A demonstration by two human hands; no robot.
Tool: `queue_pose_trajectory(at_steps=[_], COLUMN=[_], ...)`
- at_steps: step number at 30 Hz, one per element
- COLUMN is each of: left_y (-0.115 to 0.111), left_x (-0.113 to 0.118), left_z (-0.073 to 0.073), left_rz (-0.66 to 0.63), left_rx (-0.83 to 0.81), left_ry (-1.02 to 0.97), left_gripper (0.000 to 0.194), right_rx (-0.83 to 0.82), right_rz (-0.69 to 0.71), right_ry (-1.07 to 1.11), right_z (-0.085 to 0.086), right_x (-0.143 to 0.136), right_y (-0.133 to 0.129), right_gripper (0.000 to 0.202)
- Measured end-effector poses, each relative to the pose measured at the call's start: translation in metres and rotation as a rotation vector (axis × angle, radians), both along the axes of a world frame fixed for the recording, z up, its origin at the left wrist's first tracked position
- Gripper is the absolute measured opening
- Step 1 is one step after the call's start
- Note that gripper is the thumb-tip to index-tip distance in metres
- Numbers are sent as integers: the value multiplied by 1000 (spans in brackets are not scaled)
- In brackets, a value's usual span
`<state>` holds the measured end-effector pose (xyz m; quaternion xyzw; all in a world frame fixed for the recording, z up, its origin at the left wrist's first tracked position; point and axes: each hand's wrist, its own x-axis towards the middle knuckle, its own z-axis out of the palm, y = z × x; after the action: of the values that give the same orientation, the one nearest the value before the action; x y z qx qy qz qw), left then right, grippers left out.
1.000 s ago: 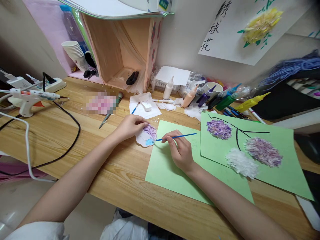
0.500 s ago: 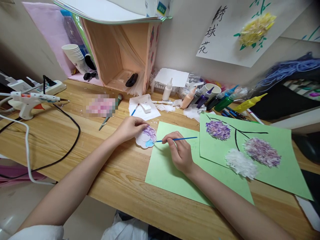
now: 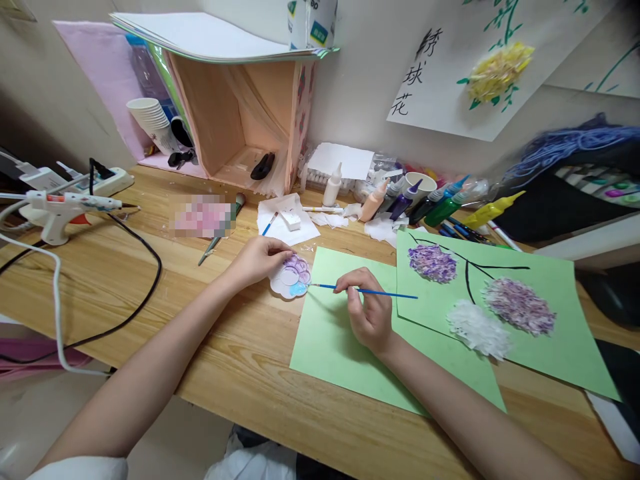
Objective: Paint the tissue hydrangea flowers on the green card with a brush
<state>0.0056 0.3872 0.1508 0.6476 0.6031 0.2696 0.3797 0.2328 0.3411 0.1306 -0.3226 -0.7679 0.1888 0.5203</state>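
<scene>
Between the thumb and fingers of my left hand is the edge of a small white flower-shaped paint palette, with purple and light blue paint in its wells. My right hand grips a thin blue paintbrush; its tip is at the palette's right rim, close to the blue paint. Beneath my right hand lies a plain green sheet. Another green sheet overlaps it on the right, bearing drawn black stems, two purple flower clusters and a white cluster.
Paint bottles stand along the wall beside a paper cup. A hot glue gun with cables sits at the left. Behind the palette are a white tissue and an open peach box. A larger brush lies left.
My right hand has shifted slightly right and down with the paintbrush, whose tip has drawn back toward the palette's rim. My left hand still holds the palette. The head view has tilted slightly.
</scene>
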Motion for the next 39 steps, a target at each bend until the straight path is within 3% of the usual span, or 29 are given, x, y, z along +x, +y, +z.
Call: queue_pose_trajectory(at_steps=[4,9,15,18,22,25,27,29,31,35,39], left_y=[0,0,0,1,-3,-16,-26,-32,-31,-9,16], left_x=[-1,-1,-5,-12,-9,21,53,90,125,181,216], left_z=[-1,-1,5,10,22,33,39,42,40,27,17], left_rz=[1,-3,-5,-28,12,19,-79,-176,-159,-95,-68], left_rx=[5,12,65,102,177,44,-84,-221,-300,-335,-374], left_ry=[2,23,86,104,111,-91,-220,-210,-193,-174,-133], left_gripper=[37,37,41,44,52,57,58,54,49,43,37], right_rx=[-16,-65,-475,-599,-569,-555,-524,-488,-463,-487,-507], right_rz=[44,-19,-47,-53,-145,-319,-393,-452,-495,-519,-495], right_ry=[-19,117,547,710,831,1025,1092,1144,1181,1234,1269], right_z=[-1,-5,9,18,24,26,27,25,20,5,-8], right_x=[0,2,8,27,82,140,181,216,244,271,275], right_y=[0,-1,6,9,11,10,8,5,1,-5,-4], right_gripper=[20,22,19,17,15,11,11,13,17,21,19])
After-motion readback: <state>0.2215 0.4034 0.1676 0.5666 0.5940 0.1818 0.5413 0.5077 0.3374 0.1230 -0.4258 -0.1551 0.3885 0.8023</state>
